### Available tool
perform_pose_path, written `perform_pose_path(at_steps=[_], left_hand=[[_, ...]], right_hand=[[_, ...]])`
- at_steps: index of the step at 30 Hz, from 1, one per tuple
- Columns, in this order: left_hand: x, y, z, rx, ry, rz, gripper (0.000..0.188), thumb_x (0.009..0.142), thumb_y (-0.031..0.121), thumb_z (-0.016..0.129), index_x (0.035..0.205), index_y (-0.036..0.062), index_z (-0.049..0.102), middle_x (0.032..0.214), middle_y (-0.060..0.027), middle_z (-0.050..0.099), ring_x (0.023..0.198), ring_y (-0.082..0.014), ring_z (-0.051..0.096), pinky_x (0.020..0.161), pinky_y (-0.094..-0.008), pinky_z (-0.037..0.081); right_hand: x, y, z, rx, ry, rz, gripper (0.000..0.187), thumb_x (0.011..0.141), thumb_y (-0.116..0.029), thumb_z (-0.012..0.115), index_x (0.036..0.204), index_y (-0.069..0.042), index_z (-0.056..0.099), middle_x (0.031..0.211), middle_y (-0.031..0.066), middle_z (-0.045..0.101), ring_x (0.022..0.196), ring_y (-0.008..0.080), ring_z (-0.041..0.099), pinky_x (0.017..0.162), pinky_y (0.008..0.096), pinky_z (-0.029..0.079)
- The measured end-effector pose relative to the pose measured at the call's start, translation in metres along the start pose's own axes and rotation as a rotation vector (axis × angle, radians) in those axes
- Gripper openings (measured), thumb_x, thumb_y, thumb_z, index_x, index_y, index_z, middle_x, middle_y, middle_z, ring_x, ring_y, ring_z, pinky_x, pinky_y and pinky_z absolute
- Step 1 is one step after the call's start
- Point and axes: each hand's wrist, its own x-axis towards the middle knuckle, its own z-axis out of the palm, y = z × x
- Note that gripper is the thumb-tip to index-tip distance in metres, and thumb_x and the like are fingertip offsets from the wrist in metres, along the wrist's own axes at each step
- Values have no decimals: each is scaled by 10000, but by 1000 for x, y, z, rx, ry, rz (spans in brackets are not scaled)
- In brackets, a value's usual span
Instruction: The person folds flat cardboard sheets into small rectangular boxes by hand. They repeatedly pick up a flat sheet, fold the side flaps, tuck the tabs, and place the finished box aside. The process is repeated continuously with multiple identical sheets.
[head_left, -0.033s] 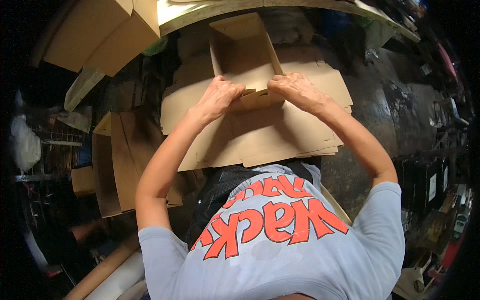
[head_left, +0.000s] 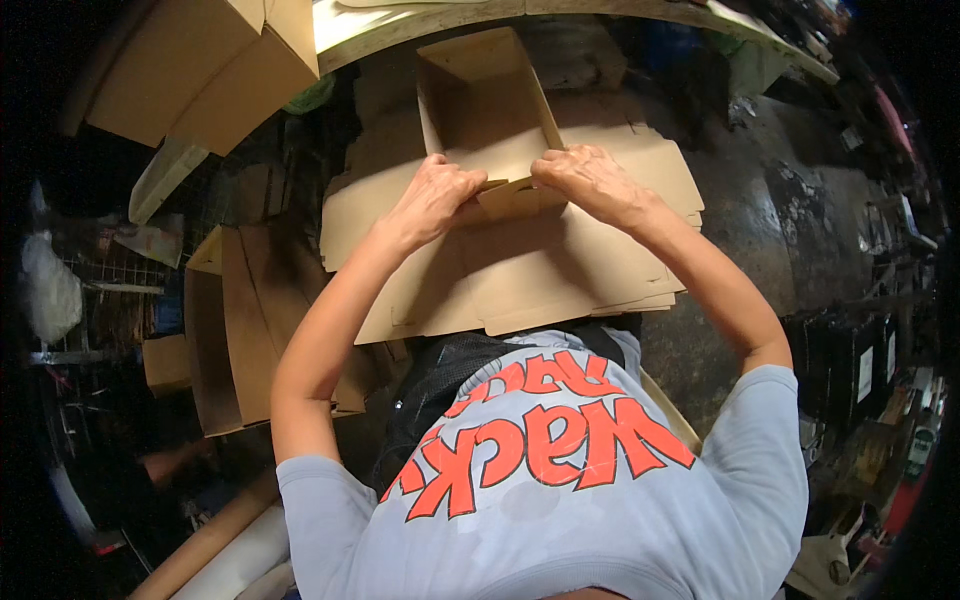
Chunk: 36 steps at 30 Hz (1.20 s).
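An open-topped brown cardboard box (head_left: 490, 105) stands on a stack of flat cardboard sheets (head_left: 540, 270) in front of me. Its far end and both long sides are upright. At the box's near end my left hand (head_left: 445, 190) is closed on the left corner, fingers curled over the edge. Opposite it, my right hand (head_left: 590, 180) grips the right corner the same way. Between the hands a near-end flap (head_left: 520, 200) shows, standing up. The fingertips of both hands are partly hidden behind the knuckles and the cardboard.
A large cardboard box (head_left: 210, 75) sits at the upper left, beside a pale wooden beam (head_left: 420, 38) along the far side. Another open carton (head_left: 255, 310) is on the floor to my left. Dark boxes (head_left: 850, 360) stand at the right.
Both hands keep their grip on the near corners of the box; the right hand has shifted very slightly to the left.
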Motion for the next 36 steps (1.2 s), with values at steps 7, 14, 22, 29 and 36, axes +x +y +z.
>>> perform_pose_path(at_steps=[7,14,22,29,36], left_hand=[[-6,16,4,38,169,-1,348,815,107,705,1129,72,558,984,-137,669,946,-290,637,914,-420,440],[-7,11,9,-16,426,6,315,811,72,725,1091,76,581,926,-112,660,838,-299,652,739,-405,481],[-18,31,-15,-842,50,-262,404,905,369,669,942,-33,682,814,-97,614,786,-165,562,692,-346,461],[11,-3,-28,-921,-217,-430,325,905,286,715,975,-29,676,729,66,574,729,-42,504,635,-236,410],[-16,25,1,-109,132,-159,345,849,352,726,876,14,663,848,-143,667,832,-340,644,751,-443,498]], right_hand=[[-33,-37,20,-81,333,144,505,897,-299,597,1339,-76,499,1413,238,447,1233,372,519,994,482,445],[-109,-78,34,-54,-29,-10,557,831,-273,683,1327,-77,519,1402,204,452,1327,359,431,1106,589,318],[-48,-53,6,-171,543,-13,212,814,-172,641,1007,-89,608,984,60,575,993,217,579,1026,470,358],[-17,-49,29,-304,599,30,474,829,-264,682,1253,-67,603,1221,92,590,1172,212,536,1079,463,320],[-11,-46,29,-159,431,39,221,836,-267,679,894,-69,602,821,107,586,787,257,604,891,413,450]])
